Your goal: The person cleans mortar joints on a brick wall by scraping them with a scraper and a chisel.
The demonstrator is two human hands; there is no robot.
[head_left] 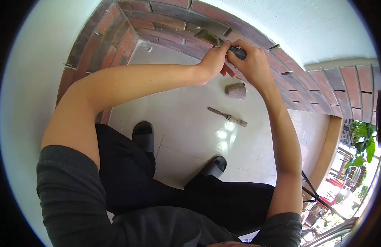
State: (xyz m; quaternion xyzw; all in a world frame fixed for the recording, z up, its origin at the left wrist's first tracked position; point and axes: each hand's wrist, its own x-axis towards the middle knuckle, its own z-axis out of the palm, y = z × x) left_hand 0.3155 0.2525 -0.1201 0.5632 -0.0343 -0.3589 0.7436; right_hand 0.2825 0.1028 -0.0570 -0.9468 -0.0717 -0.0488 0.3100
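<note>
Brick courses of a low curved wall [157, 24] run across the top of the head view, reddish-brown, with dark recessed joints and a few small slips sticking out of them. Both hands meet at this wall on a flat-bladed tool [207, 37], whose blade lies against a brick in an upper course. The right hand [252, 64] is closed in a fist around its dark handle. The left hand [215, 61] is curled too, its fingertips pinching the tool just ahead of the handle. Below them, on the white tiled floor [186, 136], lie a brick fragment [235, 91] and, near it, a chisel [227, 117], neither being touched. Two black shoes [143, 136] rest on the tiles. Judging by the joints, which look alike left and right of the blade, the work on the wall seems partway, and how much is done cannot be told.
</note>
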